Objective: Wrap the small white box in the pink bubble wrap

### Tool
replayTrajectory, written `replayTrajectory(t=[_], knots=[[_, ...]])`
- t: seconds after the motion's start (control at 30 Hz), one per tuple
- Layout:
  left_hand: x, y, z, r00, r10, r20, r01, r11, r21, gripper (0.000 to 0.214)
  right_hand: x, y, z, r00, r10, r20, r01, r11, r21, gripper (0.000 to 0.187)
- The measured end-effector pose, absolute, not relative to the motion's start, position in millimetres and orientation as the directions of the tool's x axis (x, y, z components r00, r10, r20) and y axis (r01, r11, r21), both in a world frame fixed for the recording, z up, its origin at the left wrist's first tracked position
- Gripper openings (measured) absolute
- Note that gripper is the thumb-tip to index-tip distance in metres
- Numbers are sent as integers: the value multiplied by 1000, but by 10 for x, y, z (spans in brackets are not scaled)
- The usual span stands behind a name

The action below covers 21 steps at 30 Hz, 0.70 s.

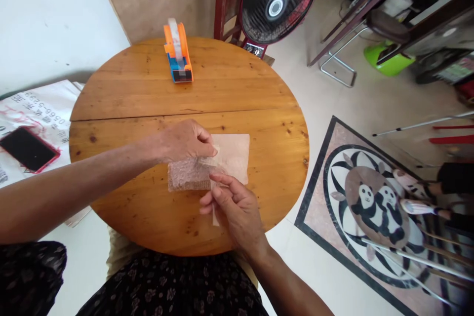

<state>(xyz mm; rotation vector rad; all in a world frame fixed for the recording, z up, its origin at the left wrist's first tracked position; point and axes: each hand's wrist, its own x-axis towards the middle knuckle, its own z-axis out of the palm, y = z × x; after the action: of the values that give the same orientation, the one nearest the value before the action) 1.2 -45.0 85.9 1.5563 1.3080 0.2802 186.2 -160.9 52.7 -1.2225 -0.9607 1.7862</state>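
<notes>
A sheet of bubble wrap [185, 175] lies folded on the round wooden table, its smoother pale part [237, 150] reaching out to the right. My left hand [185, 143] is over its upper edge, with thumb and fingertip closed on what looks like one end of a clear tape strip. On the near side, my right hand [237, 207] pinches the pale translucent tape strip [215, 217], and a tail of it hangs below the fingers. The strip's middle is hard to make out against the wrap. An orange and blue tape dispenser [178, 52] stands farther back, holding a clear roll.
The wooden table [259, 94] has a seam across it. Behind it stands a fan [276, 7]. To the left, a phone [29, 148] rests on a printed white sack [22, 108]. A panda-patterned floor panel [374, 202] and another person's feet [418, 205] are at right.
</notes>
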Motion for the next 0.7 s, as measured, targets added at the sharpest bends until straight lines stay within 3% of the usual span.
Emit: replayTrajectory(t=[0.3,0.7], knots=[[-2,-458,798,512,829,-225,592,-150,792,20,1731,-1738,404,-154,881,-447,-335,-472,-815,36],[-5,-436,771,525,834,-168,592,-217,776,14,1646,-1784,377,-152,850,-504,-409,-519,-751,41]])
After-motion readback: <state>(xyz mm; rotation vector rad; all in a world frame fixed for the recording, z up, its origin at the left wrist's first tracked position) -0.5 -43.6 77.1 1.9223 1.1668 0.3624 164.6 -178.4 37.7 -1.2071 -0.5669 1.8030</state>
